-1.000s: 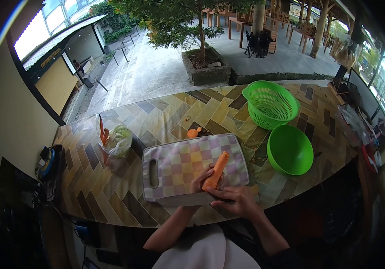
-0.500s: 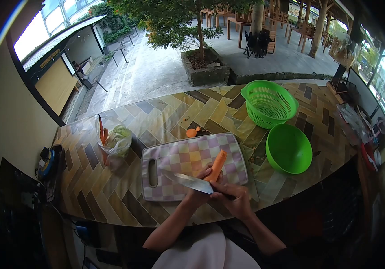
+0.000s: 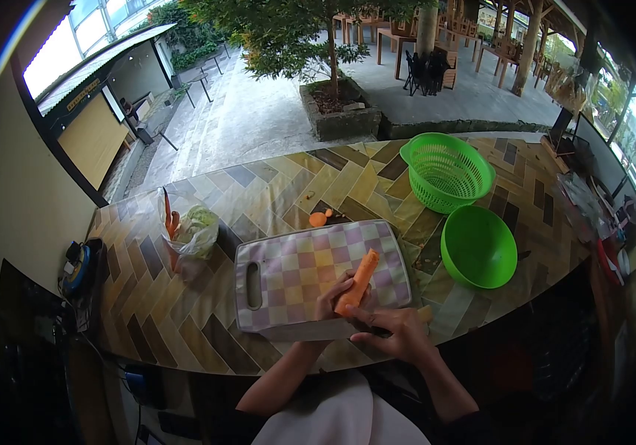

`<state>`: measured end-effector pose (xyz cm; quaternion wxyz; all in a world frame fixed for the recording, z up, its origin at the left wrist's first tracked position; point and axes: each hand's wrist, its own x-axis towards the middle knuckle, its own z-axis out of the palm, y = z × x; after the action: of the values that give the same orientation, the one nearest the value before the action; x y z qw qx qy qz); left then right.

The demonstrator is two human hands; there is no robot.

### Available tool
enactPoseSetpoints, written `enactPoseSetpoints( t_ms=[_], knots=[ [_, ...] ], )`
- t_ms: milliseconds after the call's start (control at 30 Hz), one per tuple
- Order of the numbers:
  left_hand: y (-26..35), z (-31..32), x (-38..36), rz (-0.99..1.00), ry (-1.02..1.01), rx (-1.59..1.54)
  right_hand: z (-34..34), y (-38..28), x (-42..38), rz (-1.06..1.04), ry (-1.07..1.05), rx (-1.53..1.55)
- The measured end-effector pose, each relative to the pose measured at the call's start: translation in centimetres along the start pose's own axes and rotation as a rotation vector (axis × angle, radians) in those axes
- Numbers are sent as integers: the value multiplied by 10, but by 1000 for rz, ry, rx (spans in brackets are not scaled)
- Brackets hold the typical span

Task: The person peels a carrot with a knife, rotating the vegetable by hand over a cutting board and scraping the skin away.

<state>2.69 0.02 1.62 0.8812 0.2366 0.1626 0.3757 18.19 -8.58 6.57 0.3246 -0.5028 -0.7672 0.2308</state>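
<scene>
Carrot [image 3: 359,283], orange and tapered, tilts above the pink-and-white checkered rectangular cutting board [image 3: 288,271], the left hand [image 3: 331,302] closed around it; over the board's near edge, the right hand's [image 3: 396,330] curled fingers clasp a broad silver-bladed knife [image 3: 310,331].

Outdoor daylight, dark fisheye edges.

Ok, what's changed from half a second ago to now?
The knife has swung down toward the person: its blade pointed up-left over the board, and now sits low along the near edge. The right hand has shifted slightly right with it. Nothing was visibly taken up or let go. The left hand keeps the carrot tilted up; bag, bowl and colander stayed put.
</scene>
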Motion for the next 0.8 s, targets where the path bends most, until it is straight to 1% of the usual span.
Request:
enactPoseSetpoints(
  t_ms=[67, 133, 333, 433, 567, 633, 767, 800],
  knots=[
    [-2, -11, 3, -4, -69, -27, -1, 0, 2, -24, 1, -15],
    [-3, -13, 4, -7, -80, -22, -2, 0, 4, -68, 21, -31],
    [-1, -13, 4, -35, -67, 36, -6, 1, 6, -83, -51, -129],
    [-1, -13, 5, -42, -84, 62, -2, 3, 5, -115, -8, -134],
    [-3, -13, 5, -33, -60, 38, 1, 2, 6, -109, 13, -153],
    [-3, -12, 4, -29, -55, 74, 4, 2, 5, -115, 29, -170],
    [-5, -7, 3, -9, 6, 73, 12, -2, 2, -38, 105, -115],
    [-7, -8, 3, 5, -21, 106, 14, 0, 1, -4, 121, -82]
  ],
)
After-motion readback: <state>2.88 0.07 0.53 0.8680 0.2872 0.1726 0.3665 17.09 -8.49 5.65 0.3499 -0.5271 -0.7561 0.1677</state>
